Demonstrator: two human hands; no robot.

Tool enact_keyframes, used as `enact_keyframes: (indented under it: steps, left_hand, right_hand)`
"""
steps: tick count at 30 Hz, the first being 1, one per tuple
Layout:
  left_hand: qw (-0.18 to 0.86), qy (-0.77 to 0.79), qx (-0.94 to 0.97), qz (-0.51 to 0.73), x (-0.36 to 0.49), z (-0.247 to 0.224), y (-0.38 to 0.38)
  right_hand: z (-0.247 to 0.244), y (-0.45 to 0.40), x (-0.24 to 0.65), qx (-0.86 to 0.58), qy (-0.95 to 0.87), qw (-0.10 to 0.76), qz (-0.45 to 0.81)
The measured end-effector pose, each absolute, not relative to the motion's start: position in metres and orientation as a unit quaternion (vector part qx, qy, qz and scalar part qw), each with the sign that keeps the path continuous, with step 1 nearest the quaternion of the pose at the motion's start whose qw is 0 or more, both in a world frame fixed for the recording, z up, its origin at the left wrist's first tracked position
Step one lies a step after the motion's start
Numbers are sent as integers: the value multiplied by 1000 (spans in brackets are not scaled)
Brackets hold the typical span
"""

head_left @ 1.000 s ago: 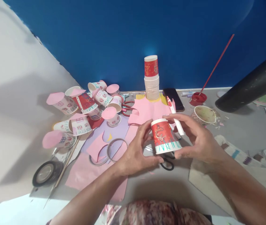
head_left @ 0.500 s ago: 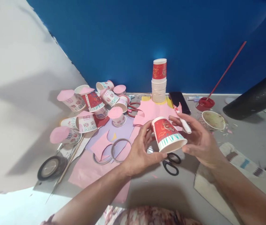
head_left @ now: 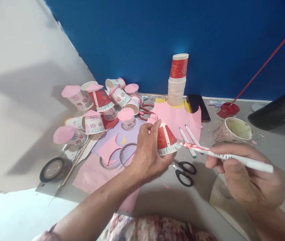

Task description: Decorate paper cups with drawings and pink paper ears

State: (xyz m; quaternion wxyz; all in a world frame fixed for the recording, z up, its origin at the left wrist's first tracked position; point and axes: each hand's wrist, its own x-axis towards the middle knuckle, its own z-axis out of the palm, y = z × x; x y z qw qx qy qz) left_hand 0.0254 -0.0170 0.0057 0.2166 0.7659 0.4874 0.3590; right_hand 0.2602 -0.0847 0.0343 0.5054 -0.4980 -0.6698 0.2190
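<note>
My left hand [head_left: 146, 150] is closed around a red and white paper cup [head_left: 163, 137], held upside down and slightly tilted. Green zigzag strokes run along the cup's rim, and a white strip with small print faces right. In my right hand [head_left: 253, 182] is a marker [head_left: 235, 158] with a white barrel and a red-patterned front part. Its front end points left at the cup's lower edge; whether it touches cannot be made out. Below the cup lie black-handled scissors [head_left: 184, 174]. Two more markers [head_left: 188, 142] rest just behind the right hand's marker.
Several decorated cups with pink paper tops [head_left: 126, 114] crowd the left. A tall cup stack [head_left: 176, 90] stands at the back on pink paper [head_left: 175, 115]. To the right are a used cup [head_left: 240, 129], a red pot [head_left: 228, 109] with a stick and a black cylinder [head_left: 278, 107].
My right hand has left the cup, moved right and down, and now holds the marker levelled toward it. The cup has been turned, showing its white strip. Two markers now show on the table.
</note>
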Motion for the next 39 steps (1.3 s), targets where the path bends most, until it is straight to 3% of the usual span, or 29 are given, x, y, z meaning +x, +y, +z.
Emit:
enact_keyframes:
  steps: [14,39]
  left_hand:
    - [200,510,774,316,25,6,-20]
    - [225,507,762,334,28,9,-21]
  right_hand:
    - [39,-73,249,-431,-773,435,164]
    - [42,-73,252,-475,-764,415,139]
